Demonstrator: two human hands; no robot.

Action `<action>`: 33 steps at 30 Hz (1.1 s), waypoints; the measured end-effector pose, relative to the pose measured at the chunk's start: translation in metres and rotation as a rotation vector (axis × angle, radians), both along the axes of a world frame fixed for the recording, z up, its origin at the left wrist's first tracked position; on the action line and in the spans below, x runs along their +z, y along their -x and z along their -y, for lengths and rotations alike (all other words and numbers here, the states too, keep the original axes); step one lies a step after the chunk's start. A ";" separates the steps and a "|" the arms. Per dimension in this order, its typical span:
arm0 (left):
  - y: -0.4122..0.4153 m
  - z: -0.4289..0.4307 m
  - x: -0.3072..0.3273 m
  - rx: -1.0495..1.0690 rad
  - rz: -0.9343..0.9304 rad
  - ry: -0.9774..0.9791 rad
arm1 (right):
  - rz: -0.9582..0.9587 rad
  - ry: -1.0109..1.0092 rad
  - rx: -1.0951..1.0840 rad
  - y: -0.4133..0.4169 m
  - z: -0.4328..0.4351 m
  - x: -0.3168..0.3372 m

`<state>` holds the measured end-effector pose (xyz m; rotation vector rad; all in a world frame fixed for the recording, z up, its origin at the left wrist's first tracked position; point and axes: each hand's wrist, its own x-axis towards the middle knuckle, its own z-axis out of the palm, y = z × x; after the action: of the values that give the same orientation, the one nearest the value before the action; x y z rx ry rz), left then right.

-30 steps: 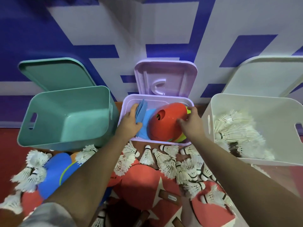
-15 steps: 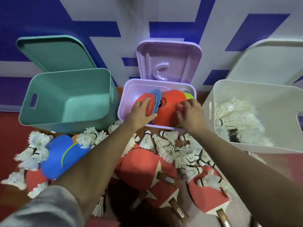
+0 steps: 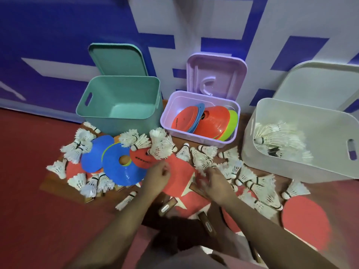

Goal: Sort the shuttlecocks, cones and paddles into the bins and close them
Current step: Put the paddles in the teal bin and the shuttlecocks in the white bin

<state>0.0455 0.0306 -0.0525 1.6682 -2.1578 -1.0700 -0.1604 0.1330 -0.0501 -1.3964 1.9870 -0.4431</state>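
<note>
Left hand (image 3: pixel 157 176) loosely curled, empty; right hand (image 3: pixel 214 181) blurred, grip unclear. Both over paddle (image 3: pixel 182 175). Lifting it could scatter the shuttlecocks (image 3: pixel 204 155) lying on it.

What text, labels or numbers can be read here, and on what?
Nothing is legible, so there is no text to quote.
Leftmost orange cone in the purple bin: dark print along the rim, too blurred to read.
Orange cone on the floor: a line of dark print, too blurred to read.
Paddle handles: small pale label plates, too small to read.
No other markings show.
</note>
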 end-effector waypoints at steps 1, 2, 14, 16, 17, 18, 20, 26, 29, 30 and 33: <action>-0.009 -0.011 -0.010 0.045 0.058 -0.046 | -0.012 -0.055 0.035 -0.007 -0.003 -0.007; -0.018 -0.019 -0.022 0.092 0.121 -0.094 | -0.024 -0.102 0.066 -0.014 -0.006 -0.014; -0.056 -0.025 -0.121 0.537 -0.029 -0.570 | -0.193 -0.218 0.149 -0.030 -0.005 -0.061; -0.048 -0.033 -0.092 0.548 -0.195 -0.602 | -0.071 -0.223 0.089 -0.034 -0.010 -0.050; -0.047 -0.036 -0.081 0.557 -0.276 -0.612 | 0.015 -0.219 0.035 -0.035 -0.013 -0.043; -0.046 -0.038 -0.071 0.565 -0.340 -0.620 | 0.112 -0.198 -0.018 -0.037 -0.018 -0.035; -0.048 -0.041 -0.055 0.576 -0.478 -0.689 | 0.263 -0.152 -0.104 -0.045 -0.031 -0.016; -0.064 -0.043 -0.014 0.578 -1.026 -0.943 | 0.469 -0.094 -0.290 -0.093 -0.071 0.018; -0.084 -0.035 -0.008 0.572 -0.982 -0.905 | 0.420 -0.074 -0.392 -0.103 -0.083 0.007; -0.092 -0.032 -0.010 0.575 -0.954 -0.890 | 0.364 -0.073 -0.450 -0.104 -0.087 0.000; -0.109 -0.027 -0.014 0.566 -0.915 -0.858 | 0.082 -0.160 -0.484 -0.099 -0.096 -0.026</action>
<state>0.1548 0.0581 -0.0661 1.3997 -0.6213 -2.1164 -0.0615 0.2293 -0.0760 -0.7805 2.2322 -0.5289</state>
